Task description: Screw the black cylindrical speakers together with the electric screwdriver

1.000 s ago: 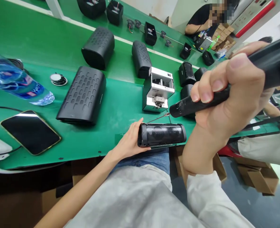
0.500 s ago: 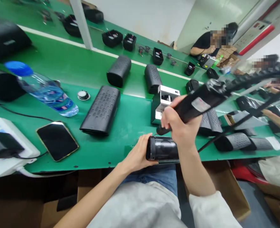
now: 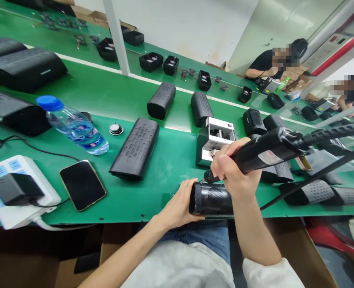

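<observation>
My left hand (image 3: 178,206) is closed around the left end of a black speaker housing (image 3: 215,196), which lies on its side at the table's front edge. A small perforated patch shows on its upper face. My right hand (image 3: 239,172) grips a black corded electric screwdriver (image 3: 261,154), tilted so its nose points down and left. The bit meets or nearly meets the housing's back left corner, close to my left fingertips; contact is too small to tell. My right wrist hides the housing's right end. Just behind my right hand stands a silver-and-black screw feeder (image 3: 205,138).
Left of me are a dimpled black housing (image 3: 136,148), a water bottle (image 3: 77,130), a phone (image 3: 83,185) and a power strip (image 3: 21,188). The screwdriver's cable (image 3: 339,134) runs off right. Several housings (image 3: 305,192) lie right. A person (image 3: 263,62) sits across the bench.
The view has swung slightly left and up, so everything appears lower and further right. Both hands keep their hold, with the screwdriver still at the same corner of the housing.
</observation>
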The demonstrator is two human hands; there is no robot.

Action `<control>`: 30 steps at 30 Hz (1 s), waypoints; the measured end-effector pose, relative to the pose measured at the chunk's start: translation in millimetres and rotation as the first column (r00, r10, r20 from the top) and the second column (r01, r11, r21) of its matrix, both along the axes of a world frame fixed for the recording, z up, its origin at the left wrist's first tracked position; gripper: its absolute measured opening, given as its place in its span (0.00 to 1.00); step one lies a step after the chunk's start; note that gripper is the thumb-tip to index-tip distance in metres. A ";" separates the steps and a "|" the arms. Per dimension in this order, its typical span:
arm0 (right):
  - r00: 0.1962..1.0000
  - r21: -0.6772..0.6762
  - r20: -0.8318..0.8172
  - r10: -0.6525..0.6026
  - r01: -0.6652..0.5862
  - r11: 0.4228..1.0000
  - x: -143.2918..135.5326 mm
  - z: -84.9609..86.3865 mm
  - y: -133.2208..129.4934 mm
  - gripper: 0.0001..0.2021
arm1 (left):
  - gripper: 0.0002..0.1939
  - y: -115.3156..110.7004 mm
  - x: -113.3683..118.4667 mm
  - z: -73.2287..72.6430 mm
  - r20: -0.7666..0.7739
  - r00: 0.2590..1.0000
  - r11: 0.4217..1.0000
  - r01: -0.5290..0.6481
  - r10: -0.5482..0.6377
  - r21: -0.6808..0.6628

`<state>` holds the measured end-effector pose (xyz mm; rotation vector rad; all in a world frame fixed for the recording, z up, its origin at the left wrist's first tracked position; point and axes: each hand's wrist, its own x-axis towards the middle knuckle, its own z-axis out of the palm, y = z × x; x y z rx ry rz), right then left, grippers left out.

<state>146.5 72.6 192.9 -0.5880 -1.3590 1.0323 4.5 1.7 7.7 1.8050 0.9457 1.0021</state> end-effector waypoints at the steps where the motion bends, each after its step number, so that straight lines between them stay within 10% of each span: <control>1: 1.000 0.000 -0.008 -0.001 0.001 1.000 -0.4 -1.1 0.5 0.12 | 0.62 0.2 0.0 -0.2 -0.002 1.000 1.000 -0.002 0.002 0.007; 9: 1.000 0.059 0.012 -0.013 0.012 0.998 14.8 27.1 2.8 0.07 | 0.62 -0.7 -0.7 -3.2 -0.113 0.993 0.996 -0.019 0.029 0.084; 14: 0.926 0.340 -0.148 -0.348 0.378 0.861 38.7 60.7 31.7 0.07 | 0.62 -0.4 -1.9 -5.0 -0.144 0.989 0.996 -0.012 0.025 0.089; 17: 0.877 0.377 -0.118 -0.465 0.473 0.796 46.3 55.5 56.9 0.17 | 0.62 -0.2 -2.9 -3.1 -0.155 0.988 0.997 -0.014 0.026 0.080; 30: 0.862 0.234 0.118 -0.492 0.458 0.858 54.6 18.0 96.1 0.27 | 0.62 0.0 -3.3 0.6 -0.181 0.983 0.999 -0.012 0.021 0.049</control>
